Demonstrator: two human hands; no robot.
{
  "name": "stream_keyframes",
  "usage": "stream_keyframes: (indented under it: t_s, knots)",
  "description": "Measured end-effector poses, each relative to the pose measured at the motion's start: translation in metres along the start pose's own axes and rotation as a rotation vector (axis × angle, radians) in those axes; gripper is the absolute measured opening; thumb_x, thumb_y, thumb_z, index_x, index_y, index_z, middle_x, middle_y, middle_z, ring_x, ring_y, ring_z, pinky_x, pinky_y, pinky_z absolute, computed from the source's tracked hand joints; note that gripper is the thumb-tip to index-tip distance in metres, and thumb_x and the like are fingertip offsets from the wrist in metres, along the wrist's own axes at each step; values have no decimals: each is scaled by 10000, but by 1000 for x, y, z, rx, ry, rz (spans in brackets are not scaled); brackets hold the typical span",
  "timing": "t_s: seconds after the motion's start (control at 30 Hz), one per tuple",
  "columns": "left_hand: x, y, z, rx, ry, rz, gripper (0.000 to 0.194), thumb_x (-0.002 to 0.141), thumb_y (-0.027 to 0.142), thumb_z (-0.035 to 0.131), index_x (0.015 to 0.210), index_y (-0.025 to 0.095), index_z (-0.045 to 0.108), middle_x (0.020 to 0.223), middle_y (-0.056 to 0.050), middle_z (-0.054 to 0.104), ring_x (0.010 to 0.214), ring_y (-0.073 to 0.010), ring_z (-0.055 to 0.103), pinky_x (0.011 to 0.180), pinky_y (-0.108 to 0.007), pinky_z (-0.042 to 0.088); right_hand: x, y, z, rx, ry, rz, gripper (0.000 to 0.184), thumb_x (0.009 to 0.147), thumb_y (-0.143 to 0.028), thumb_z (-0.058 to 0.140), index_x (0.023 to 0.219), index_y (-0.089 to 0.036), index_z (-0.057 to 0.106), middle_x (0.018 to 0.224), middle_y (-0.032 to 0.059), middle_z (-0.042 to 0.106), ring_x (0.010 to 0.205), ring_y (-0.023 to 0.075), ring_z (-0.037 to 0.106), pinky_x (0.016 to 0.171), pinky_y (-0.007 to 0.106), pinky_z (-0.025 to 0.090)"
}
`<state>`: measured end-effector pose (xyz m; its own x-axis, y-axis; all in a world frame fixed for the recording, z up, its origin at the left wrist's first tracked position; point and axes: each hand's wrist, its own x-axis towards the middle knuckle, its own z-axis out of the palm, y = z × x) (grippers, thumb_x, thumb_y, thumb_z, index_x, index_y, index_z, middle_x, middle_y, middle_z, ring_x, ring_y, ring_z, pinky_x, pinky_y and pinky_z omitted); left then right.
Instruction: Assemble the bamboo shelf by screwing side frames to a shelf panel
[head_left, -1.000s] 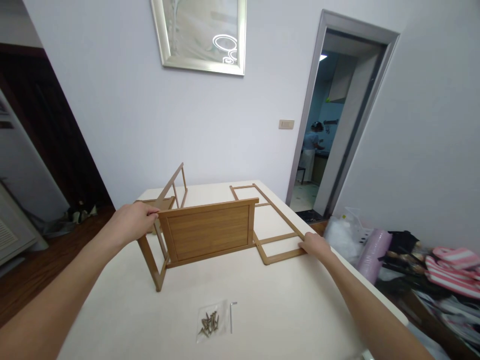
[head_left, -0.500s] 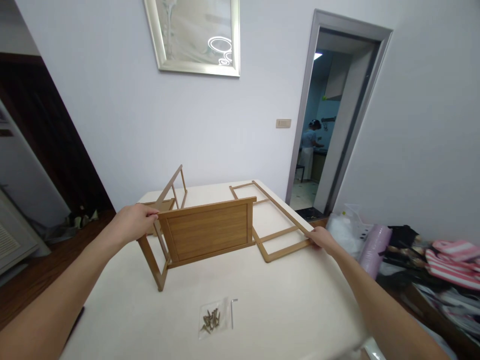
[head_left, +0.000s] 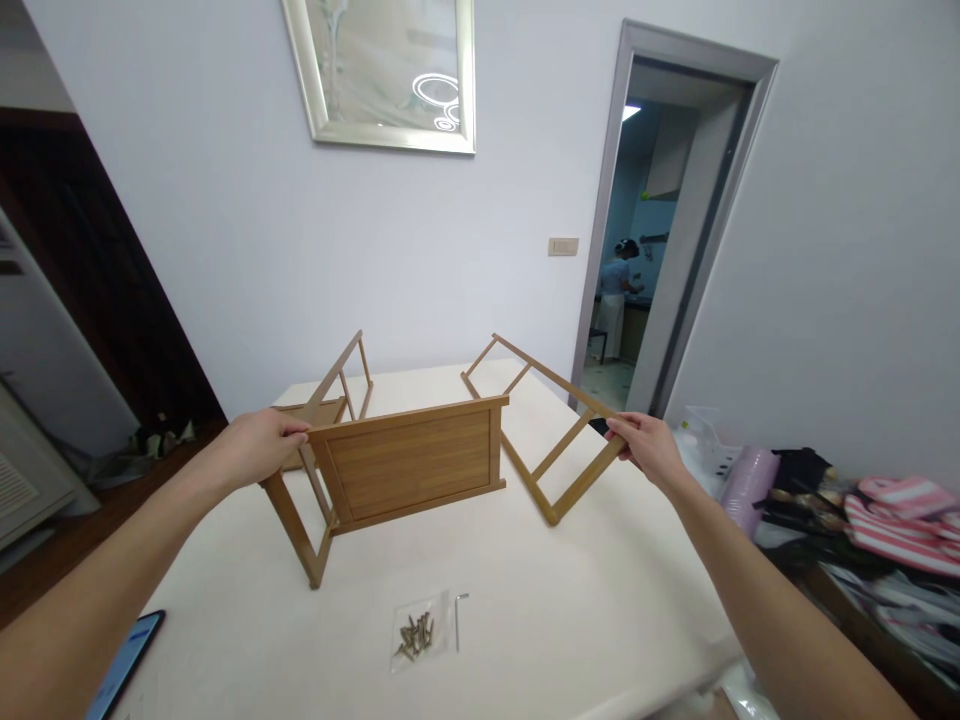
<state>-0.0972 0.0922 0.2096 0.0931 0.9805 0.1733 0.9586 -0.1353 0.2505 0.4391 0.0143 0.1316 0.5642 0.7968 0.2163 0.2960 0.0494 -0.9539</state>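
Observation:
My left hand [head_left: 262, 445] grips the top corner where a wooden side frame [head_left: 296, 525] meets a brown wooden panel [head_left: 416, 460]. The panel stands on its long edge, joined to that upright frame. My right hand [head_left: 645, 445] is closed on the near upper corner of a second, ladder-like wooden frame [head_left: 562, 445]. This frame is tilted, its lower rail on the table and its upper rail raised. A gap separates it from the panel's right end. Nearer me lie a clear bag of screws [head_left: 416, 635] and a hex key [head_left: 458, 622].
Everything stands on a white table [head_left: 570, 620] against a wall. Another wooden panel [head_left: 326, 412] lies behind the left frame. A phone [head_left: 127, 665] is at the left edge. Bags and a pink roll [head_left: 746, 490] are piled at right. A person [head_left: 616, 285] stands beyond the doorway.
My right hand has raised the near side of the ladder-like frame, tilting it up from lying flat on the table. My left hand keeps its hold on the corner.

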Motion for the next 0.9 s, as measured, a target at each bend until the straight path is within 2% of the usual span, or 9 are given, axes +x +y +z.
stream_keyframes:
  t_s: [0.17, 0.3, 0.4, 0.6, 0.77, 0.9]
  knots:
    - [4, 0, 2, 16, -28, 1, 325, 816, 364, 509, 908, 197, 773, 841, -51, 757, 827, -261, 659, 723, -281, 445, -23, -41, 22, -375, 32, -244, 255, 836, -367, 567, 968, -183, 682, 713, 48, 704, 510, 153, 568, 515, 285, 462]
    - [7, 0, 2, 42, -32, -2, 355, 827, 364, 489, 961, 197, 772, 861, -55, 758, 851, -267, 662, 741, -295, 455, -43, -49, 51, -562, 30, -445, 286, 887, -380, 490, 995, -192, 676, 735, 44, 698, 631, 181, 609, 645, 296, 450]
    - [10, -2, 3, 91, -72, 16, 370, 840, 342, 459, 971, 203, 777, 874, -64, 761, 850, -266, 673, 746, -299, 468, -53, -49, 70, -608, 25, -535, 304, 904, -377, 459, 1013, -181, 665, 722, 49, 687, 637, 198, 606, 652, 303, 428]
    - [9, 2, -1, 144, -84, 12, 407, 860, 330, 432, 1054, 204, 767, 957, -85, 762, 878, -263, 680, 758, -303, 481, -60, -50, 91, -585, -1, -598, 293, 914, -366, 448, 1015, -185, 656, 683, 36, 669, 573, 186, 576, 607, 289, 393]
    - [8, 3, -2, 148, -97, 11, 418, 860, 332, 430, 1078, 196, 760, 939, -76, 765, 830, -237, 680, 712, -279, 480, -50, -46, 99, -586, 28, -575, 295, 903, -372, 456, 1020, -187, 653, 702, 41, 667, 600, 196, 579, 614, 293, 394]
    - [9, 0, -1, 162, -91, 33, 430, 856, 337, 429, 1091, 182, 754, 997, -81, 762, 873, -246, 676, 734, -287, 476, -44, -44, 104, -595, 42, -565, 300, 893, -363, 458, 1028, -180, 655, 716, 52, 671, 621, 206, 582, 625, 304, 395]
